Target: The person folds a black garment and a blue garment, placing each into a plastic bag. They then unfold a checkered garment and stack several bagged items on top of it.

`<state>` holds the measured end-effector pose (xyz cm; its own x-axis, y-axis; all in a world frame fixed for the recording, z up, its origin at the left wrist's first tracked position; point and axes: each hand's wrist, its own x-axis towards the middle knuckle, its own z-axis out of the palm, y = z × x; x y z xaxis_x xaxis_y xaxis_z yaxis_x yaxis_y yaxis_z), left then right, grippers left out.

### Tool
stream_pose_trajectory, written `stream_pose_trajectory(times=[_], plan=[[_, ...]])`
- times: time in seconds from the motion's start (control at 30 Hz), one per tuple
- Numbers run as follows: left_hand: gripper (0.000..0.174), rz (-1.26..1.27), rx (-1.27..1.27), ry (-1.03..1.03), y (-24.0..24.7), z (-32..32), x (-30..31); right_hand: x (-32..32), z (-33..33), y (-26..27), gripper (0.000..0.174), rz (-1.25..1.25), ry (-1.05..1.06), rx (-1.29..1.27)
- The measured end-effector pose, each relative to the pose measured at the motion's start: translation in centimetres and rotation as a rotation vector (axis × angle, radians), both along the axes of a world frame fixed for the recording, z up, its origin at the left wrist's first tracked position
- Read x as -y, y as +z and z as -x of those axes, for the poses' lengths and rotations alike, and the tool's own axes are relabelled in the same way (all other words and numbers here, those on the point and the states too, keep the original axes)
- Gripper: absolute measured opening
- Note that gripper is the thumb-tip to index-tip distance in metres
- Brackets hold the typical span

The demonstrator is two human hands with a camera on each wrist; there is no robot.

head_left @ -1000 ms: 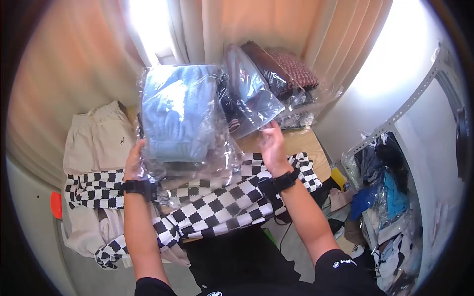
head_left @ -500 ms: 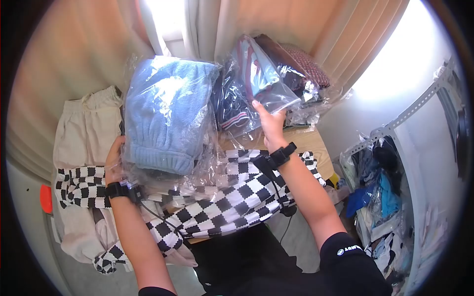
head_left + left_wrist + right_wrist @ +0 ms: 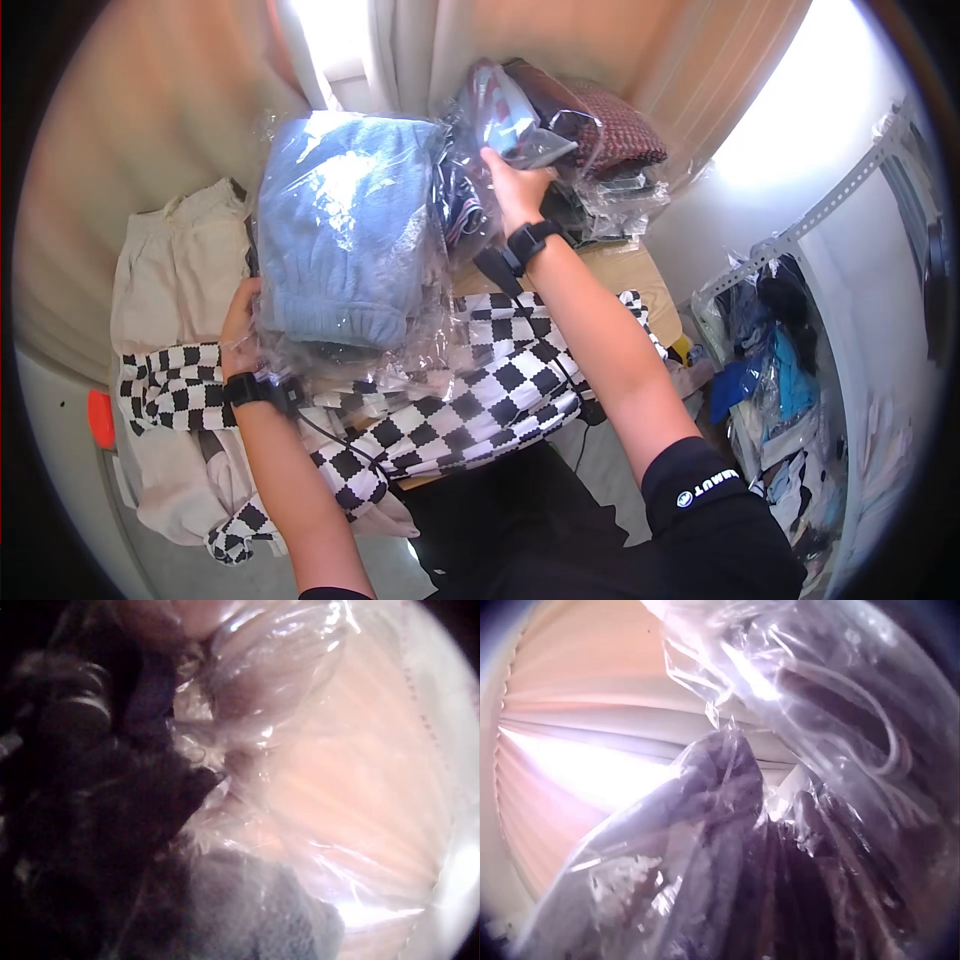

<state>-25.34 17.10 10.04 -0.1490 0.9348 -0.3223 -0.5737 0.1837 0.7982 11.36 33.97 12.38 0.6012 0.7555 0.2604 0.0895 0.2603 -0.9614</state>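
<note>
In the head view, a folded light blue fleece garment (image 3: 345, 235) in a clear plastic bag lies on top of other bagged items. My left hand (image 3: 240, 325) grips its left side, fingers partly hidden behind the plastic. At the back, my right hand (image 3: 520, 195) holds the near edge of a clear bag with a light blue and red garment (image 3: 503, 115), thumb on top. That bag is bent upward. Beneath it is a dark garment with striped trim (image 3: 462, 210), also bagged. Shiny clear plastic (image 3: 757, 675) and dark bagged cloth (image 3: 705, 817) fill much of the right wrist view.
Bagged brown and red-patterned pieces (image 3: 610, 130) are stacked at the back right. Cream trousers (image 3: 180, 270) and a black-and-white checkered garment (image 3: 470, 400) drape over the wooden table (image 3: 640, 285). Right of it stands a metal-framed rack (image 3: 800, 240) with bagged clothes; curtains (image 3: 170, 110) hang behind.
My right hand has moved away from me, bending the light blue and red bag up and back. The blue bag shifted slightly left and tilted toward me, my left hand still at its side.
</note>
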Motion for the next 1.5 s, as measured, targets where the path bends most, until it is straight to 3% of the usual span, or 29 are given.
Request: stream_pose_trajectory(times=[0.03, 0.07, 0.13, 0.23, 0.33, 0.4, 0.47, 0.53, 0.57, 0.6, 0.67, 0.77, 0.87, 0.9, 1.13, 1.27, 1.43, 1.5], plan=[[0.037, -0.002, 0.01, -0.013, 0.1, -0.1, 0.1, 1.1, 0.3, 1.4, 0.092, 0.027, 0.081, -0.105], [0.038, 0.008, -0.002, -0.009, 0.4, -0.4, 0.4, 0.2, 0.5, 1.3, 0.082, 0.084, -0.07, -0.01], [0.038, 0.018, -0.03, 0.008, 1.4, -1.0, 0.7, -0.8, -0.5, 1.3, 0.069, 0.127, 0.048, 0.141], [0.038, -0.033, -0.035, 0.003, -0.2, 0.1, 0.0, 1.5, 0.1, 5.7, 0.061, 0.053, 0.005, 0.296], [0.04, -0.061, -0.021, -0.06, -0.6, 0.6, -0.1, -0.1, -1.2, 8.1, 0.062, -0.112, 0.061, 0.131], [0.041, -0.068, -0.006, -0.038, -0.9, 0.4, 0.0, -0.3, -2.1, 9.8, 0.066, -0.134, -0.053, -0.109], [0.042, -0.079, 0.001, -0.022, -1.0, 0.4, -0.2, 0.7, -4.3, 12.4, 0.063, -0.177, 0.13, -0.371], [0.043, -0.077, -0.007, -0.018, -1.3, 0.6, -0.2, 1.8, -6.6, 14.5, 0.052, -0.184, 0.072, -0.515], [0.042, -0.061, -0.018, -0.002, -0.8, 0.3, 0.1, 3.2, -7.9, 15.4, 0.044, -0.285, 0.267, -0.555], [0.042, -0.043, -0.026, 0.013, 0.0, -0.2, 0.6, 5.2, -8.4, 16.9, 0.039, -0.285, 0.298, -0.612], [0.041, -0.015, -0.03, 0.021, 0.6, -0.8, 1.0, 4.5, -12.2, 17.1, 0.043, -0.432, 0.396, -0.607], [0.04, -0.015, -0.016, 0.021, 0.4, -0.6, 0.7, 3.1, -17.6, 16.3, 0.049, -0.279, 0.455, -0.594], [0.04, -0.032, -0.021, 0.047, -0.1, -0.6, 0.3, 1.7, -19.5, 13.8, 0.056, 0.125, 0.143, -0.466], [0.04, -0.025, -0.042, 0.055, 0.3, -0.8, 0.5, 0.7, -20.6, 12.9, 0.057, 0.216, 0.142, -0.474], [0.041, -0.003, -0.064, 0.067, 0.0, -0.4, 0.6, -0.3, -24.4, 12.3, 0.057, 0.17, 0.232, -0.415], [0.044, -0.023, -0.044, 0.083, -0.2, -0.6, 0.5, -0.5, -25.2, 12.7, 0.05, -0.011, 0.389, -0.492], [0.047, 0.002, -0.005, 0.071, -0.9, -0.3, 0.6, -3.4, -28.3, 11.7, 0.05, 0.099, 0.498, -0.39], [0.048, 0.0, -0.004, 0.06, -1.1, 0.1, 0.2, -3.5, -27.5, 12.2, 0.051, 0.216, 0.383, -0.34]])
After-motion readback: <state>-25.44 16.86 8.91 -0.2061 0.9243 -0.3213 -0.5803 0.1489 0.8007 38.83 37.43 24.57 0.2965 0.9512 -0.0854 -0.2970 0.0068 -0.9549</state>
